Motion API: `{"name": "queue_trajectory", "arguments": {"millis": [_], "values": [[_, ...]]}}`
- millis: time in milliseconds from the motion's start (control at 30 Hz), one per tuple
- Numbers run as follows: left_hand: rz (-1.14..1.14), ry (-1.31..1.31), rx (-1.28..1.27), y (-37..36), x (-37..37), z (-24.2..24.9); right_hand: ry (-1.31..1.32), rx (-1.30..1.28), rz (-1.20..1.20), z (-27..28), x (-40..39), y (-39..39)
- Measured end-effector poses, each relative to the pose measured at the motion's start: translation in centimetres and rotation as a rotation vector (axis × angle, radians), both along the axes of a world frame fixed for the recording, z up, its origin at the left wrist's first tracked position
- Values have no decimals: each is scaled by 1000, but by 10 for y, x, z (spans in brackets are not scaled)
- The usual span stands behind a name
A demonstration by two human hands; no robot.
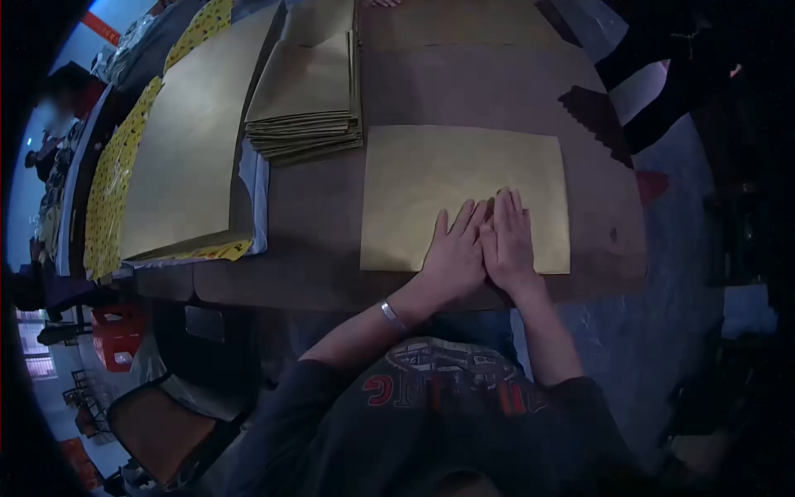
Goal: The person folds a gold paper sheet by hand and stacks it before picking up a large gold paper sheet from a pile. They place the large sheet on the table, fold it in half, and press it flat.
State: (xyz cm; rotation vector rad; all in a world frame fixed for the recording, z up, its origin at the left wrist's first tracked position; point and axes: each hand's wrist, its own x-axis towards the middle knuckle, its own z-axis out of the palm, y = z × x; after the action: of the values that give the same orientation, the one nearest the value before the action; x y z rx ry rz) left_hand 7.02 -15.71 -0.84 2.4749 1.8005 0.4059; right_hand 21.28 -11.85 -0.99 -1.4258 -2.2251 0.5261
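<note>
A flat gold-brown paper sheet [414,182] lies on the brown table [315,215] in front of me. My left hand [455,248] rests flat on its lower part, fingers stretched out and slightly apart. Beside it my right hand [509,240] lies flat on the same sheet, fingers pointing away from me. The two hands touch or nearly touch at the thumbs, and neither grips anything. Left of the sheet and farther back sits a thick stack of folded gold-brown paper [302,99].
At the left, a large pile of gold-brown sheets [186,149] lies over yellow patterned wrapping [112,199]. A brown chair [157,422] and red stool [118,331] stand lower left. Another person's hand [383,2] shows at the far edge; someone in dark clothing [671,91] is at right.
</note>
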Motion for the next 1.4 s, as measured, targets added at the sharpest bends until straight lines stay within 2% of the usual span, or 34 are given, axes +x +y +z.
{"name": "queue_trajectory", "arguments": {"millis": [67,100,200,400,533,600,900,1233,1400], "values": [[-102,-4,-97,-4,-11,11,-156,12,49,-2,4,0],[-81,-127,-87,-5,-18,8,-158,10,54,-1,4,0],[-28,-136,-47,-17,-52,9,-313,64,96,-3,11,0],[64,-20,-89,-37,-107,12,-539,-83,-112,4,72,26],[77,-19,-91,-39,-112,10,-574,-76,-171,14,95,45],[81,-13,-105,-38,-110,14,-638,-174,-180,24,93,54],[72,42,-136,-38,-111,10,-629,-125,-212,19,95,134],[87,73,-210,-34,-109,20,-672,-164,-251,23,91,179],[65,55,-135,-38,-113,12,-627,-119,-260,27,85,198]]}}
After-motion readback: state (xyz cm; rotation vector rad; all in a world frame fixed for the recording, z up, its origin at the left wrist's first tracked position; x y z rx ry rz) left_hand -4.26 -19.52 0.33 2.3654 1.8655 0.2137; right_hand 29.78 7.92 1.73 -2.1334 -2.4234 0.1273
